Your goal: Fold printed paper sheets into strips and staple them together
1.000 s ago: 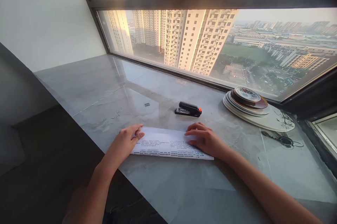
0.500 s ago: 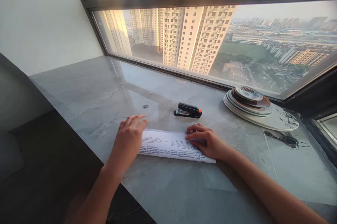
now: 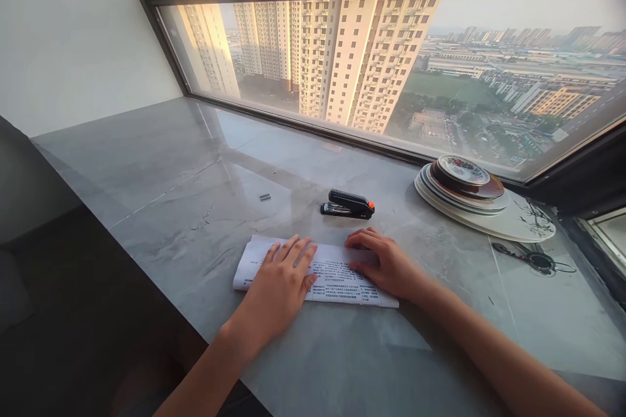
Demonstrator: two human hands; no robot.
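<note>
far left, the grey stone sill lies bare up to a small strip of staples, loose and well apart from the rest. next comes the folded paper, lying flat near the sill's front edge, long side along it. our left hand rests palm down on its left half, fingers spread and grasping nothing; we judge this pins the fold so the sheet cannot spring open. our right hand lies flat on the right end, fingers together, unclenched, likely weighting that side the same way. the stapler sits just behind the paper, toward the window, not touching it. further right, plates are stacked at the back edge, and a black cable lies near them.
</note>
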